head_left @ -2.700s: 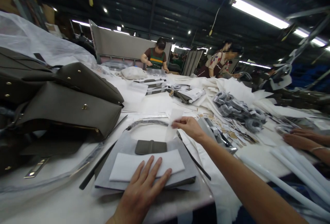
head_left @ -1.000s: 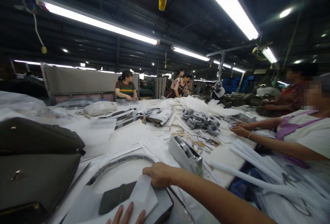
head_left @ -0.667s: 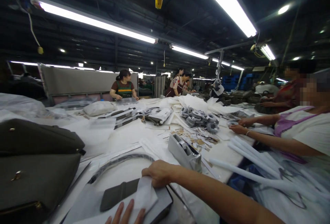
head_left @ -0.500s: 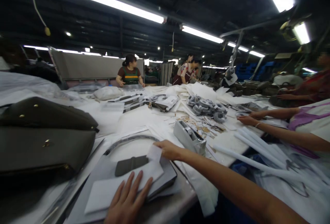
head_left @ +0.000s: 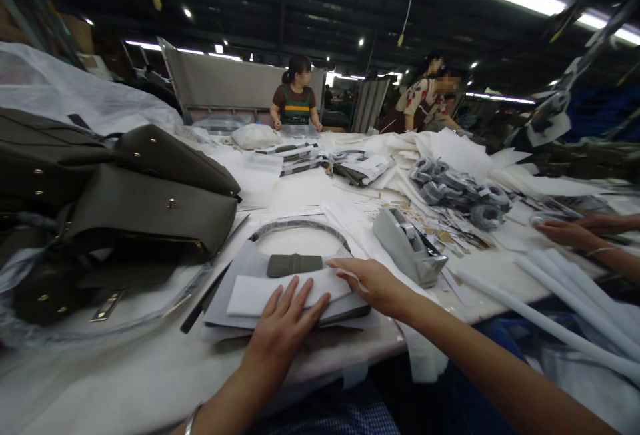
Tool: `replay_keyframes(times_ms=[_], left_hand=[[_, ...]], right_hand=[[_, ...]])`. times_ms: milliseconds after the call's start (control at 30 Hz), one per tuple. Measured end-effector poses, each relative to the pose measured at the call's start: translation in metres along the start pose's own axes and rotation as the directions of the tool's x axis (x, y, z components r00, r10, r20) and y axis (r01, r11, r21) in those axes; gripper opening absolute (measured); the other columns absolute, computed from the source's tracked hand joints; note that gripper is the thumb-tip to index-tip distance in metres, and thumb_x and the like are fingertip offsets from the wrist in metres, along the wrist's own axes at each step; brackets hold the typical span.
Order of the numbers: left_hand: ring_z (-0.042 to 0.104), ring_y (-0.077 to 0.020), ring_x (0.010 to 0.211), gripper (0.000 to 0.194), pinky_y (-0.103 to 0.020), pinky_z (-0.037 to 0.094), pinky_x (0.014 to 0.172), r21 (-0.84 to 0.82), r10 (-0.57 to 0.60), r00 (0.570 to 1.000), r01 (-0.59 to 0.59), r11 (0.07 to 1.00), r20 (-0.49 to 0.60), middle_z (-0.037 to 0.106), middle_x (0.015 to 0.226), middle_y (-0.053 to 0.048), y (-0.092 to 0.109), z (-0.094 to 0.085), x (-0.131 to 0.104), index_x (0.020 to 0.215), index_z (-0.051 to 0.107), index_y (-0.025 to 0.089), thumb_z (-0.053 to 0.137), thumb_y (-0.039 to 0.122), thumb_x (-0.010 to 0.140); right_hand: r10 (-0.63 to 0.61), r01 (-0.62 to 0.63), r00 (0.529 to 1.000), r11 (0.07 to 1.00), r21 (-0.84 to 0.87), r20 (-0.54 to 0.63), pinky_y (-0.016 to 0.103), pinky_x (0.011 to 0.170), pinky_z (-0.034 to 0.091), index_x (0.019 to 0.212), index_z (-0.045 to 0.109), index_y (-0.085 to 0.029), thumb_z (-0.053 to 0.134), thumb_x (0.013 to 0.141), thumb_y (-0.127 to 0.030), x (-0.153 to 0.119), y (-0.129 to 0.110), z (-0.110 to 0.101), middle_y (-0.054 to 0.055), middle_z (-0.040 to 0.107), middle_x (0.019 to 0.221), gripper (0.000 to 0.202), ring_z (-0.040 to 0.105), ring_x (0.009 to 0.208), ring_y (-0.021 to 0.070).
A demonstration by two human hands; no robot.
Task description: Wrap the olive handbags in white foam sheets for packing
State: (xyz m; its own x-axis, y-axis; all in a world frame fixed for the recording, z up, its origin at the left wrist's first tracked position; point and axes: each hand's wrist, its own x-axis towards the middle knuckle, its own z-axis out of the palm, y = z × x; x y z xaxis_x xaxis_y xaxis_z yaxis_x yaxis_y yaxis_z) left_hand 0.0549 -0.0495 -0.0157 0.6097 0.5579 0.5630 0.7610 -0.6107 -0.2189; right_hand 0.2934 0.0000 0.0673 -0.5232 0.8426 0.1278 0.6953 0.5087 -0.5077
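Observation:
A dark handbag wrapped in pale sheeting [head_left: 225, 298] lies flat in front of me, its covered handle [head_left: 300, 224] arching away from me. Its olive flap piece [head_left: 294, 264] shows above a folded white foam sheet [head_left: 250, 295]. Fingers spread, my left hand [head_left: 287, 318] rests flat on that sheet. At the sheet's right end my right hand [head_left: 367, 283] pinches its edge between thumb and fingers. A grey tape dispenser [head_left: 410, 248] stands just beyond my right hand.
Olive handbags [head_left: 155, 208] are piled at the left. Rolled grey bundles [head_left: 450, 188] and paper scraps lie beyond the dispenser. White foam strips [head_left: 575, 308] stick out at the right, near another person's hands [head_left: 565, 233]. More people stand across the table [head_left: 310, 191].
The view has turned right and tilted down. My right hand has brought the raised right end of the white sheet down against the bag. My left hand still presses on the sheet.

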Motion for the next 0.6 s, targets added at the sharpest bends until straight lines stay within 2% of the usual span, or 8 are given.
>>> replay_keyframes(times_ms=[133,233,433,600], left_hand=[[0.049,-0.0323,0.134,0.056,-0.049,0.049,0.102,0.003,0.0,1.0,0.0,1.0,-0.011,0.051,0.148,-0.007,0.0,0.002,0.0,0.151,0.034,0.032,0.033,0.011,0.1],[0.048,-0.0327,0.135,0.056,-0.049,0.048,0.103,0.005,0.012,1.0,-0.013,1.0,0.014,0.048,0.15,-0.008,-0.001,0.002,-0.002,0.152,0.032,0.031,0.038,0.013,0.1],[0.045,-0.035,0.137,0.056,-0.05,0.047,0.103,-0.014,0.017,0.999,-0.017,1.0,0.029,0.043,0.153,-0.01,-0.002,0.004,-0.004,0.153,0.032,0.029,0.044,0.018,0.099],[0.045,-0.0348,0.136,0.048,-0.051,0.047,0.103,-0.042,-0.011,1.0,0.012,0.999,0.018,0.045,0.152,-0.008,0.0,0.006,-0.003,0.147,0.043,0.028,0.045,0.02,0.1]], right_hand=[[-0.074,0.075,0.997,0.977,-0.201,0.016,0.043,0.113,0.042,0.138,0.056,-0.013,0.045,0.08,0.001,-0.012,-0.005,0.014,0.013,0.059,0.14,0.061,0.054,0.132,0.0248],[-0.099,0.098,0.995,0.946,-0.308,0.013,0.045,0.112,0.044,0.138,0.056,-0.01,0.044,0.071,0.005,-0.018,-0.01,0.024,0.015,0.06,0.139,0.069,0.055,0.131,0.0265],[-0.256,0.202,0.964,0.878,-0.434,-0.069,0.047,0.11,0.048,0.132,0.059,-0.006,0.042,0.081,0.002,-0.027,-0.015,0.041,0.016,0.063,0.134,0.054,0.058,0.128,0.0276],[-0.299,0.191,0.945,0.836,-0.515,-0.135,0.048,0.109,0.049,0.132,0.059,-0.007,0.043,0.091,-0.004,-0.037,-0.021,0.056,0.014,0.063,0.135,0.045,0.057,0.128,0.0281]])
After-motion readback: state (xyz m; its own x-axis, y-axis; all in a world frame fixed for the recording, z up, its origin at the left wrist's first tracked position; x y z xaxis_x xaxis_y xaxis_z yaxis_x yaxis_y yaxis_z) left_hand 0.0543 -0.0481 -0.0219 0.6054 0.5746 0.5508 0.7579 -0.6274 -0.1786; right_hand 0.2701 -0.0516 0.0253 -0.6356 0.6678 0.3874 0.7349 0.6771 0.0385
